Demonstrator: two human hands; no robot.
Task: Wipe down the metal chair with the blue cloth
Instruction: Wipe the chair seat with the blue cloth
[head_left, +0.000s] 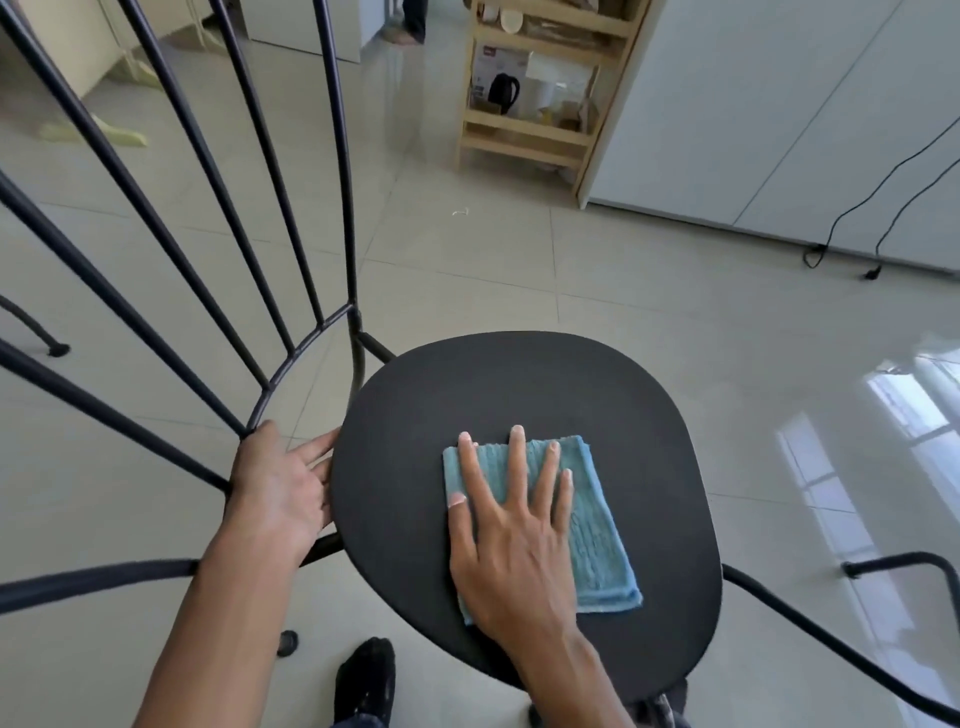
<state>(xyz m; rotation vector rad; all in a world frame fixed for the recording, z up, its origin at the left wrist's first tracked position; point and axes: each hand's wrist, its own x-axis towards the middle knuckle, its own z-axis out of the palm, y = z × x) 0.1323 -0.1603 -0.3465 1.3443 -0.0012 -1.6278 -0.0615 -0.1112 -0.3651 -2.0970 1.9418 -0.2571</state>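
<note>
Head view: a black metal chair (519, 395) fills the middle of the frame, its rounded seat seen from above and its backrest of thin dark bars rising at the left. The blue cloth (597, 519), folded into a rough rectangle, lies flat on the near half of the seat, a little right of centre. The right hand (511, 535) presses down on the cloth's left part, palm flat and fingers spread wide, gripping nothing; the fingertips (517, 434) reach to the cloth's far edge. The left hand (283, 488) is at the seat's left rim, where the backrest bars meet the frame; its fingers curl under the rim while the thumb rests against a bar, so it holds the chair. Both forearms are bare. A foot in a dark sock (366, 680) stands on the pale glossy tiled floor (649, 291) below the seat. Farther back, a wooden shelf rack (545, 135) holds a black kettle (504, 91), and two black cables (852, 208) trail down the white wall at the right.
</note>
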